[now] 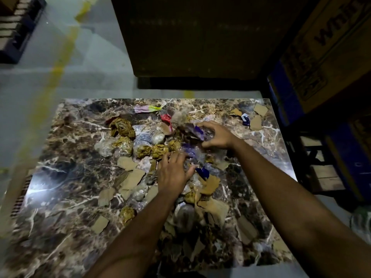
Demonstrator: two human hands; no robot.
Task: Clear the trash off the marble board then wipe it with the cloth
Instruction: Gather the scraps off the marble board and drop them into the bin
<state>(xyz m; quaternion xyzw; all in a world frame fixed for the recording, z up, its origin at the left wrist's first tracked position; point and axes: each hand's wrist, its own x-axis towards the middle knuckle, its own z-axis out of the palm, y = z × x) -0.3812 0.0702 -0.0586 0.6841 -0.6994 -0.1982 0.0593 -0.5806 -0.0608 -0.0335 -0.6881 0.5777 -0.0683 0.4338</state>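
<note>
A brown veined marble board (66,157) lies on the floor, littered with trash. Crumpled yellow-brown wrappers (122,127), torn cardboard scraps (130,179) and clear plastic lie heaped in its middle. My right hand (216,135) curls around a bundle of clear and purple plastic wrappers (195,131) near the back of the heap. My left hand (172,171) rests fingers-spread on the plastic and scraps at the heap's centre, pressing on them. A red wrapper (166,117) and a pink-yellow wrapper (146,108) lie at the far edge. No cloth is visible.
A large dark cardboard box (192,37) stands just behind the board. More printed boxes (325,47) and wooden crates (323,173) line the right side. Grey floor with a yellow line (58,65) lies to the left.
</note>
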